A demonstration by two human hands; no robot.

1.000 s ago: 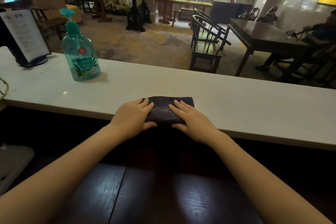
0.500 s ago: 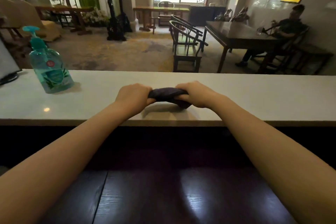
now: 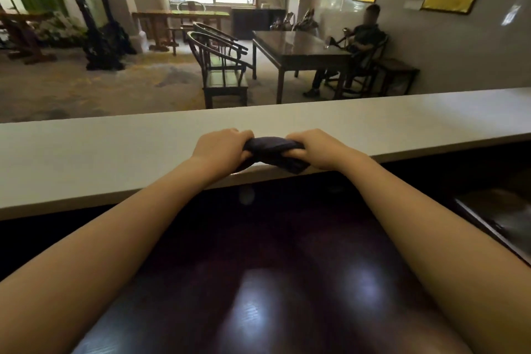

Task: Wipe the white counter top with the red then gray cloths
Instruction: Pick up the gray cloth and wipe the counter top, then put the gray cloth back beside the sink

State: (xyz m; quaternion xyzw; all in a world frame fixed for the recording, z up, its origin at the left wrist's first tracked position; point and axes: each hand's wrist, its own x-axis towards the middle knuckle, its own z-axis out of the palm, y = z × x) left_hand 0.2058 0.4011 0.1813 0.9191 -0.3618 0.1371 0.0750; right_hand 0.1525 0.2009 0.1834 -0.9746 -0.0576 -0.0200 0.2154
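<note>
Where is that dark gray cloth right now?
The bunched dark gray cloth is mid-frame, gripped between the left hand and right hand at the white counter's near edge.

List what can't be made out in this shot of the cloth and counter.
- Cloth, head view: both ends hidden inside the left hand and right hand; its full size can't be judged.
- Whether the cloth touches the counter: unclear, since the hands cover it.
- Red cloth: not in view.
- Counter: cut off by the left and right edges.
- Counter's cleanliness: too soft to tell.

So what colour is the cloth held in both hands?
Dark gray, almost charcoal: the cloth shows best in the head view.
</note>
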